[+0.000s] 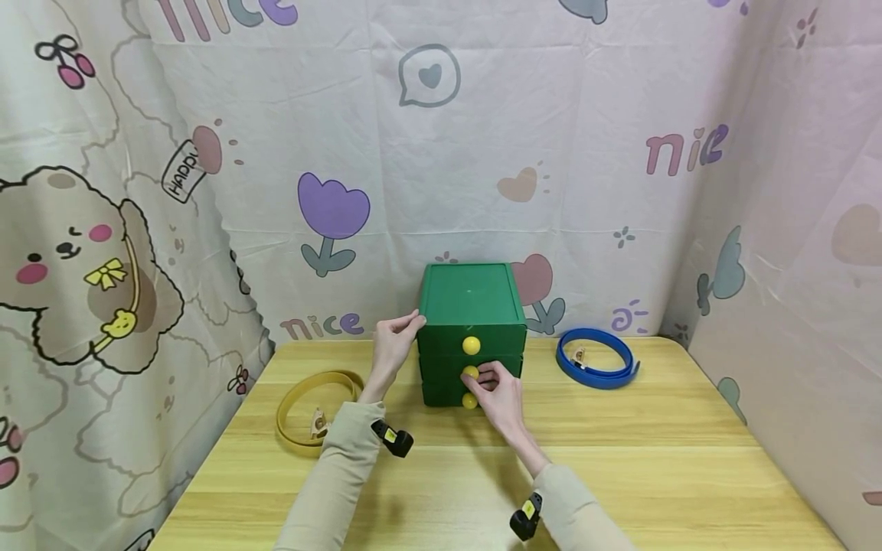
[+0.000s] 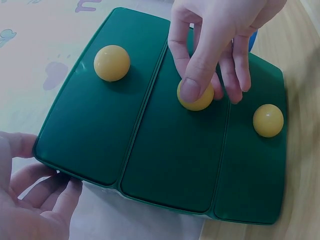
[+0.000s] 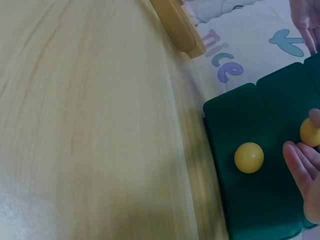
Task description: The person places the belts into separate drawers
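Observation:
A green box with three stacked drawers (image 1: 472, 295) stands at the back of the table. Each drawer front bears a round yellow knob. My right hand (image 1: 499, 394) pinches the middle knob (image 2: 197, 100) between thumb and fingers. The top knob (image 2: 112, 63) and the bottom knob (image 3: 249, 157) are free of any hand. At the box's upper left front corner, my left hand (image 1: 394, 348) grips the edge, thumb at the top and fingers against the side. All the drawers look closed, their fronts level in the left wrist view.
Left of the box lies a coiled yellow belt (image 1: 282, 413), with a small beige tag inside its loop. A coiled blue belt (image 1: 596, 379) lies to the right, a similar tag within it. A printed curtain (image 1: 441, 168) hangs behind the wooden table (image 1: 654, 467).

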The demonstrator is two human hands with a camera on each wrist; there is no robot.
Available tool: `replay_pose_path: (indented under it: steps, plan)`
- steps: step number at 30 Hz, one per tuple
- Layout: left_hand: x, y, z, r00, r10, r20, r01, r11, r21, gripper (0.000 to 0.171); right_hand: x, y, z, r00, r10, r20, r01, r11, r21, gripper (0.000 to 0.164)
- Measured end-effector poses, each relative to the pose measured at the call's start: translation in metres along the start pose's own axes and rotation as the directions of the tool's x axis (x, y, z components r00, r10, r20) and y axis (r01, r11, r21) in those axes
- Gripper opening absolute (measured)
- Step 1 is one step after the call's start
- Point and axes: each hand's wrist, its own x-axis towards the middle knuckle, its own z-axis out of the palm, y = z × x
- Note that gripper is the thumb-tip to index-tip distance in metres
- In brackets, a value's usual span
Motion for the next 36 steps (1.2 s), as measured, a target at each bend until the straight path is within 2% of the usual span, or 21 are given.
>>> replay_pose_path:
  steps: [12, 36]
  plan:
    - [0.0003, -0.0010, 0.0012, 1.000, 0.000, 0.004, 0.000, 1.000, -0.002, 0.037, -0.0016, 0.0006, 0.0002, 1.000, -0.022, 0.004, 0.022, 1.000, 0.007, 0.021]
    - [-0.0005, 0.0009, 0.0001, 1.000, -0.008, -0.010, 0.008, 1.000, -0.004, 0.034, -0.0088, -0.0034, -0.0052, 1.000, 0.006, 0.030, -0.007, 0.999, 0.037, 0.021]
